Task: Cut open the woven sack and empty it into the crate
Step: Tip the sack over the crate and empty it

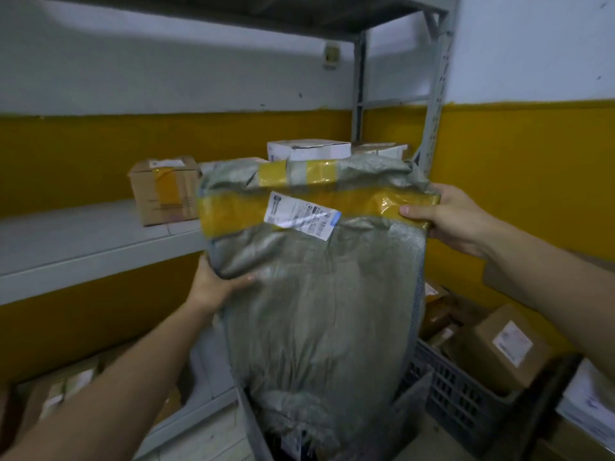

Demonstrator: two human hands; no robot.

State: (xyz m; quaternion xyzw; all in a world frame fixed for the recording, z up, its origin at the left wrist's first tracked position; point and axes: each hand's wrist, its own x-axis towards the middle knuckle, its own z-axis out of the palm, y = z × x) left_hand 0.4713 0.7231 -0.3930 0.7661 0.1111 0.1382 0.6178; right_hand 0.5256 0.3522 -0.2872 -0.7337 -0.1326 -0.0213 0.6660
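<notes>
A grey-green woven sack [312,311] hangs upright in the middle of the head view, bound near its top with yellow tape and carrying a white shipping label [301,214]. My left hand [216,284] grips its left edge just below the tape. My right hand [446,217] grips the taped upper right corner. The sack's lower end reaches down into a dark grey plastic crate [456,394]; its bottom looks frayed, and I cannot tell whether anything is coming out.
Grey metal shelving [83,241] runs along the yellow and white wall at left, with a cardboard box [164,191] and white boxes [309,149] on it. More cardboard parcels [502,347] lie in the crate and on the floor at right and lower left.
</notes>
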